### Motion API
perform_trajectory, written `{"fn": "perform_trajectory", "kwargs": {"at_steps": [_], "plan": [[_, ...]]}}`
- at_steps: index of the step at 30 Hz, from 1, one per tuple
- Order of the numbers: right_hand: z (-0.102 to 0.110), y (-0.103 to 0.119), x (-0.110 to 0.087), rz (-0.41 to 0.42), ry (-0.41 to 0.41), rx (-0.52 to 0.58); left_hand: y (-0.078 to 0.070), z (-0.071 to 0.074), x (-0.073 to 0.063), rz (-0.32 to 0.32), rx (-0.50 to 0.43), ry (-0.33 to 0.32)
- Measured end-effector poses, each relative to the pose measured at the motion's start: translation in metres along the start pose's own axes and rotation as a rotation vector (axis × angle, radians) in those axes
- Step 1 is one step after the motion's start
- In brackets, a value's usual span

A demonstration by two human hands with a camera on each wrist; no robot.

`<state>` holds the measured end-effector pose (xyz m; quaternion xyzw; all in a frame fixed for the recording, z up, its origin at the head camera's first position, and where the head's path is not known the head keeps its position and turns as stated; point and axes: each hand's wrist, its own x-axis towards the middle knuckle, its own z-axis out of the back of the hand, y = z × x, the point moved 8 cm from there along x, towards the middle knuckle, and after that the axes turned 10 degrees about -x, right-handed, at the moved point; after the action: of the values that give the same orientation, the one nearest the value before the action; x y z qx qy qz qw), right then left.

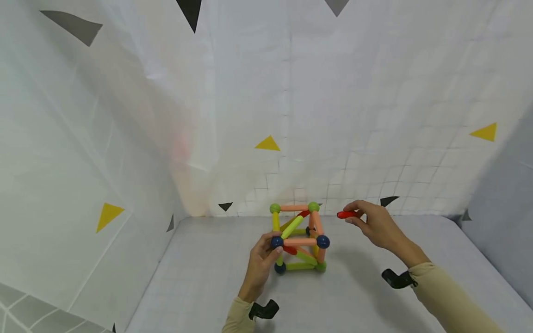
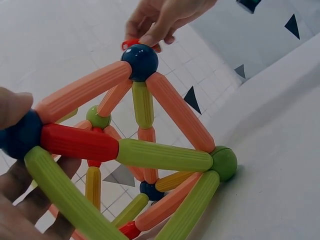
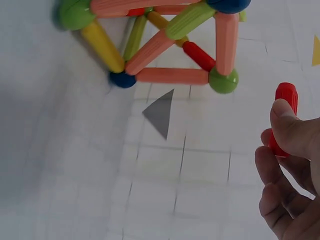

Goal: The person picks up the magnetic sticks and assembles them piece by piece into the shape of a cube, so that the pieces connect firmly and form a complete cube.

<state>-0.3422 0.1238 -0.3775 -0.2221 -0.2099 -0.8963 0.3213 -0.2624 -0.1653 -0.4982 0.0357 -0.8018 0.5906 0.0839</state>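
A cube-like frame of magnetic building rods (image 1: 300,242) and balls stands on the white surface. Its rods are salmon, lime green, yellow and red, joined by dark blue and green balls, with diagonals across some faces. My left hand (image 1: 259,261) grips the frame at its near left upper corner, thumb on the dark blue ball (image 2: 21,134) and fingers behind it. To the right of the frame and apart from it, my right hand (image 1: 376,223) pinches a short red rod (image 3: 286,92) between thumb and fingers, one end pointing out toward the frame.
A white cloth wall (image 1: 354,115) with yellow, black and grey triangles rises close behind the frame. Side walls (image 1: 501,217) stand left and right of the white work surface (image 1: 200,273). Each wrist carries a black camera mount (image 1: 397,279).
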Motion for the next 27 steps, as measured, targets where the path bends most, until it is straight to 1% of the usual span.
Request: {"fn": "perform_trajectory", "kwargs": {"at_steps": [4, 7, 10, 14, 19, 27], "plan": [[-0.011, 0.010, 0.021, 0.044, -0.019, 0.027, 0.001, 0.000, -0.001, 0.002, -0.004, 0.003], [-0.021, 0.018, 0.034, 0.072, 0.002, 0.057, 0.001, 0.001, -0.001, -0.003, 0.008, 0.005], [-0.031, 0.025, 0.043, 0.098, 0.027, 0.081, 0.001, 0.001, -0.001, -0.009, 0.016, 0.008], [-0.042, 0.031, 0.050, 0.110, 0.069, 0.082, 0.002, 0.001, 0.000, 0.002, 0.008, 0.013], [-0.054, 0.035, 0.057, 0.090, 0.133, 0.085, 0.002, 0.002, 0.000, 0.020, 0.005, 0.001], [-0.065, 0.041, 0.066, 0.093, 0.156, 0.081, 0.003, 0.002, 0.001, 0.034, -0.001, -0.004]]}}
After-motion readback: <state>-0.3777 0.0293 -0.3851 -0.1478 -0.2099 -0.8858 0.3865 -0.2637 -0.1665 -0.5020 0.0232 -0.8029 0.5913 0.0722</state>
